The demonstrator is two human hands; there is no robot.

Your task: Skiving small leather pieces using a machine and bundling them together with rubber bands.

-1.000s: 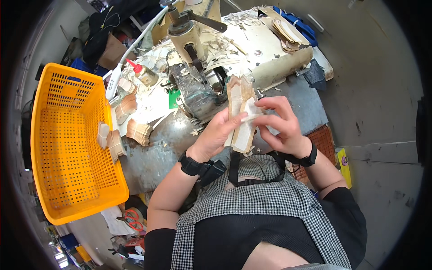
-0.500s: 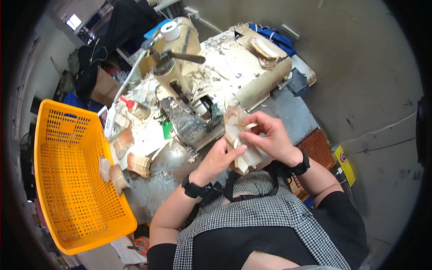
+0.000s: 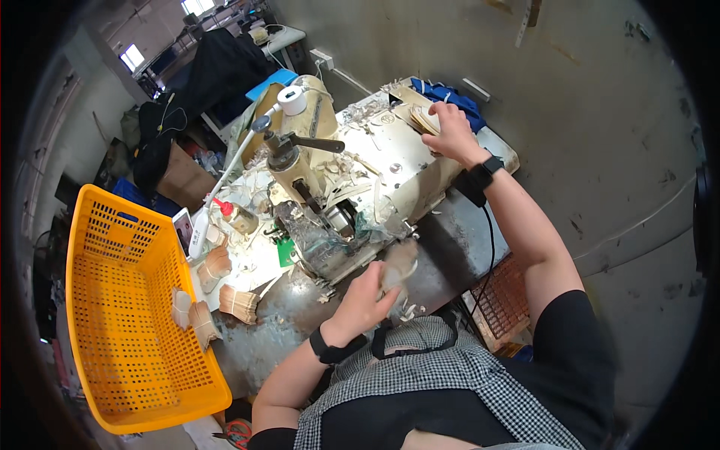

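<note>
My left hand [image 3: 364, 298] is closed around a beige cut piece [image 3: 401, 262], smeared by motion, in front of the machine. I cannot tell whether it is one layer or several. My right hand [image 3: 454, 136] reaches out to the far right of the machine, fingers bent over a stack of curved beige pieces [image 3: 421, 118]. Its thumb and fingers are at the stack, and the palm hides part of it. The machine [image 3: 296, 169], with a dark lever on top and a round metal part below, stands between my hands and the lamp [image 3: 291, 99].
A yellow perforated basket [image 3: 146, 315] stands at the left. Tied bundles of beige pieces [image 3: 238, 303] lie beside it, near a red-capped bottle [image 3: 238, 217] and a phone [image 3: 183, 229]. Scraps litter the tabletop. A wall [image 3: 570, 112] rises at the right.
My right hand has let go of the pieces held in front of me and gone out to the far stack. My left hand keeps hold, slightly lower. The view has tilted up.
</note>
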